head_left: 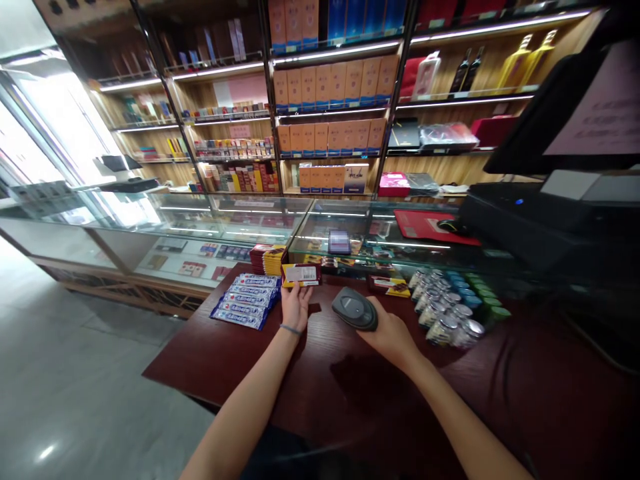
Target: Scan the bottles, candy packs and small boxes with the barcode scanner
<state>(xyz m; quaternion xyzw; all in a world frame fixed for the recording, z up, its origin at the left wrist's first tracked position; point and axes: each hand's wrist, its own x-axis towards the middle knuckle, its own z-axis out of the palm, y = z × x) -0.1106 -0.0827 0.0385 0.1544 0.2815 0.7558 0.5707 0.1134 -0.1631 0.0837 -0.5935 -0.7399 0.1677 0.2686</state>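
My left hand [296, 308] grips the lower edge of a maroon and yellow snack packet [301, 273], whose pale label with a barcode faces me. A dark grey barcode scanner [354, 308] is in my right hand [389, 333], its head pointing left toward the packet. Just behind and left of the packet stands a stack of similar packets [268, 259]. Blue and white wrapped bars [246, 300] lie in a row left of my left hand. One more maroon and yellow packet [389, 285] lies on the counter beyond the scanner.
Small cans [443, 313] stand in rows at the right of the dark red counter [320, 387]. A glass display case [240, 220] runs behind it, with a red mouse pad [430, 227] on top. A dark monitor [575, 113] looms at the right. Stocked shelves [330, 113] line the back wall.
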